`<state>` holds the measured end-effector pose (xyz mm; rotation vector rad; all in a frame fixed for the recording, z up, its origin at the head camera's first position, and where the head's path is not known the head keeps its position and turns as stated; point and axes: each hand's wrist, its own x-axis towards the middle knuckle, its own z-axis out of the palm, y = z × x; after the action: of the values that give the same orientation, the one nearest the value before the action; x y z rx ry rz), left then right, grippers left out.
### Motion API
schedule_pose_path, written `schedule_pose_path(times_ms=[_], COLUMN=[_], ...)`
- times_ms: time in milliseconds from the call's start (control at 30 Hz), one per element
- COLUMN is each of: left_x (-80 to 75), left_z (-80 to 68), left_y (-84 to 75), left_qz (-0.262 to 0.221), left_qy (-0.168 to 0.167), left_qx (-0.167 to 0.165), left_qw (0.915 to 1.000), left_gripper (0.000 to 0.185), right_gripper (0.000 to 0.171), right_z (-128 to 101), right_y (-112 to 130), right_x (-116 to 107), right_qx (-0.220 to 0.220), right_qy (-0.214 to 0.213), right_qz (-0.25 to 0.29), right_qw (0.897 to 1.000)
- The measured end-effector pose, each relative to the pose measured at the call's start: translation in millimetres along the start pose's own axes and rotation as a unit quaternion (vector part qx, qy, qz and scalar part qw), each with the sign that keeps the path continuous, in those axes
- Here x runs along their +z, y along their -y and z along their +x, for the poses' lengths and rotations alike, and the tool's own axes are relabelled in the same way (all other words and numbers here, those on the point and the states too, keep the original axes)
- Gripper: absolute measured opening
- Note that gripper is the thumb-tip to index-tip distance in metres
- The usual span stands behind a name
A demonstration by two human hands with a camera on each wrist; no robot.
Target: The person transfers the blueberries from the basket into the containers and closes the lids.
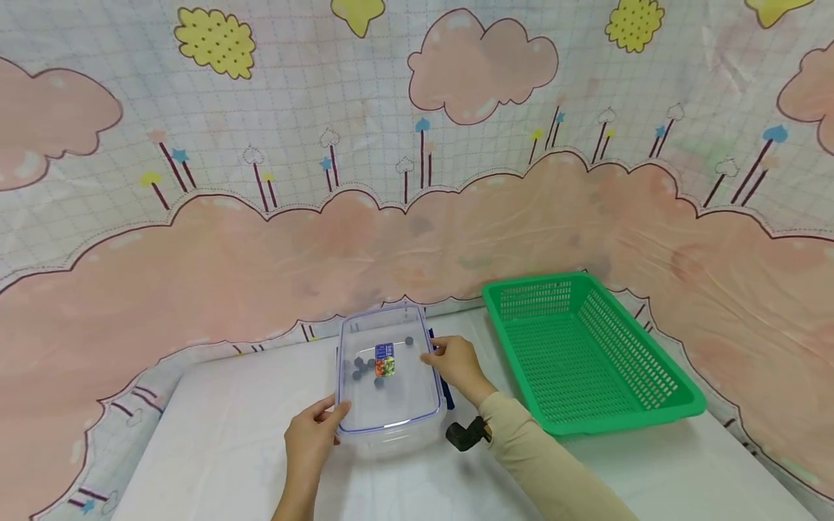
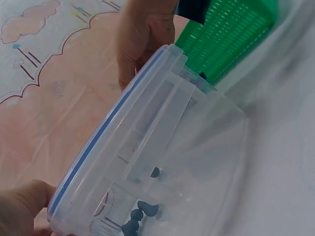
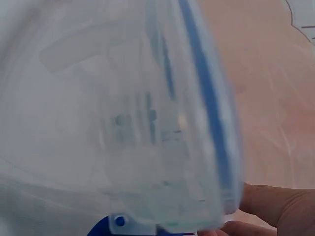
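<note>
A clear plastic food container [image 1: 391,438] stands on the white table, its clear lid [image 1: 407,398] with a blue seal lying on top. Several small dark round pieces, like blueberries [image 1: 379,383], show inside through the lid. At the near left corner my left hand [image 1: 311,438] grips the rim, thumb on the lid's top and fingers below. My right hand [image 1: 461,365] pinches the right edge, thumb over the lid. A dark blue side latch [image 1: 448,394] hangs outward below that hand. The right wrist view shows the container's wall close up and blurred.
To the right of the container, a green slotted basket [image 1: 586,362] stands on the white table [image 1: 234,434]. A patterned cloth [image 1: 365,253] with clouds hangs behind the table. The black wrist camera [image 1: 465,435] sticks out beside my right sleeve.
</note>
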<state>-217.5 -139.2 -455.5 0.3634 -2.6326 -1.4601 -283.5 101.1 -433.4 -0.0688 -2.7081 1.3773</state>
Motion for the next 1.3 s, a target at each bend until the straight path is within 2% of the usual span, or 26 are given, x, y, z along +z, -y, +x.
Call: schedule_pose_path(times_ms=[167,467,633,867,1033,1300], left_x=[-1.1,0.7,2.4,4.2,4.7,4.9], left_z=[-1.3,3.9,1.7,1.9,4.1,5.2], left_y=[0.7,2.1,6.3,7.9,6.9,13.4], left_qz=[0.019,0.019,0.012,-0.014,-0.020,-0.043], left_qy=[-0.016,-0.005,-0.001,-0.004,-0.001,0.001], left_qx=[0.016,0.022,0.009,-0.003,-0.001,-0.021], left_qw=[0.9996,0.9996,0.9999,0.9999,0.9998,0.9988], left_gripper=[0.046,0.047,0.047,0.047,0.047,0.050], right_gripper=[0.037,0.035,0.035,0.033,0.032,0.031], right_z=[1,2,-1,1,4,2], right_y=[-1,-7,-10,-12,-16,-19], right_x=[3,8,11,10,10,15], right_qx=[-0.013,-0.004,0.008,-0.028,-0.028,-0.018], right_qy=[0.003,-0.019,-0.015,-0.029,-0.036,-0.034], right_qz=[-0.001,-0.001,0.007,0.005,0.013,0.032], right_qw=[1.000,1.000,1.000,0.999,0.999,0.999])
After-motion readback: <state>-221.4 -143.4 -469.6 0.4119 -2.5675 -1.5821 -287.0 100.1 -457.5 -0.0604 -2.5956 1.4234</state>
